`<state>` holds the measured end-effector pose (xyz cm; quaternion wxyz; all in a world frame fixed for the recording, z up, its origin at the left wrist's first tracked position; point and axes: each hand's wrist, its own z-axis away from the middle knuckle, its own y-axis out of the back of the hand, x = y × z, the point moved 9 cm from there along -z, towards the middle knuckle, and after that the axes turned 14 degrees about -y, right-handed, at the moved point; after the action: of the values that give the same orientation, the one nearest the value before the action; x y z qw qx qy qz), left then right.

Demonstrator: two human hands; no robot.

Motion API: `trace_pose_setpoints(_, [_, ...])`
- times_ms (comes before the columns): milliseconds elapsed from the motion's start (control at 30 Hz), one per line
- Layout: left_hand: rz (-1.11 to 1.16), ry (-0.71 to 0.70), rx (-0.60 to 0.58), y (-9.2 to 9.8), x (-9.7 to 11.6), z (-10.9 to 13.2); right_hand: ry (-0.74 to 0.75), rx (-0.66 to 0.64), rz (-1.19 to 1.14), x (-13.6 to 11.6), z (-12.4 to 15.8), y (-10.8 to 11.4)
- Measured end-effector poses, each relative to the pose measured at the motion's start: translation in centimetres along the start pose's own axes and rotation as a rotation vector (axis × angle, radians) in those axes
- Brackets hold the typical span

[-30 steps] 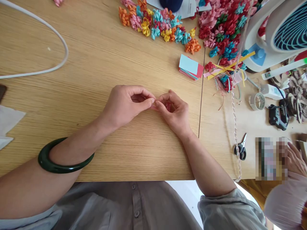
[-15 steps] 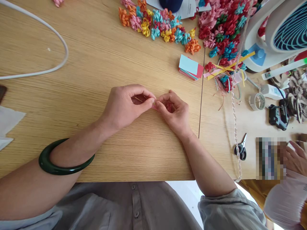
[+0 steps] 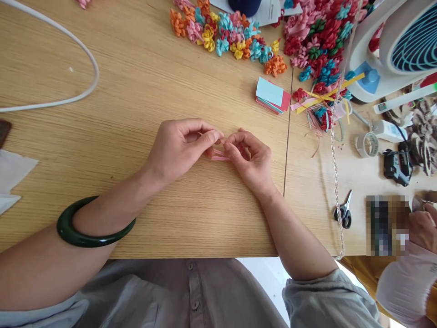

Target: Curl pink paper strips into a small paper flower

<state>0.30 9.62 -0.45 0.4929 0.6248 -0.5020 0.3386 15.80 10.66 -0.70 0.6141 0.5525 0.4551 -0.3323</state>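
Observation:
Over the wooden table [image 3: 177, 214], my left hand [image 3: 180, 148] and my right hand [image 3: 251, 159] meet fingertip to fingertip. A pink strip-cut piece of paper [image 3: 220, 158] shows below and between the fingertips, with more pink curled inside my right hand. My right thumb and fingers are closed on it. My left thumb and forefinger pinch at its upper end; the exact hold there is too small to see. A dark green bangle [image 3: 95, 241] sits on my left forearm.
Several coloured paper flowers [image 3: 239, 36] lie at the back. A stack of coloured paper [image 3: 269, 92] rests beyond my right hand. To the right are scissors [image 3: 344, 214], a tape roll [image 3: 367, 145], a fan [image 3: 375, 59], a hanging twisted cord [image 3: 333, 159] and another person's hand [image 3: 423, 225].
My left fingertips have shifted slightly up, and more of the pink strips shows below them. At the right, the other person's hand has moved.

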Motion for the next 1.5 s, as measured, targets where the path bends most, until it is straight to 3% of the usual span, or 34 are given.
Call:
trace_pose_setpoints(133, [0.134,0.106,-0.078,-0.8,-1.6,0.2,-0.054,-0.027,-0.019,0.7,-0.2,-0.1])
trace_pose_setpoints(333, [0.103,0.161,-0.058,-0.4,-1.9,0.3,-0.011,-0.015,-0.034,0.3,-0.2,0.0])
trace_pose_setpoints(500, [0.018,0.119,-0.05,-0.2,-1.0,0.1,-0.015,-0.029,-0.031,0.4,-0.2,-0.1])
trace_pose_setpoints(733, [-0.168,-0.072,-0.004,0.1,1.2,0.1,0.003,-0.027,0.001,0.2,-0.1,-0.3])
trace_pose_setpoints(1067, [0.014,0.016,-0.062,-0.3,-0.4,-0.3,-0.051,-0.033,-0.029,1.0,-0.4,-0.2])
trace_pose_setpoints(1500, [-0.043,0.049,-0.043,-0.1,-0.1,-0.1,0.013,-0.012,-0.019,0.3,-0.2,-0.2])
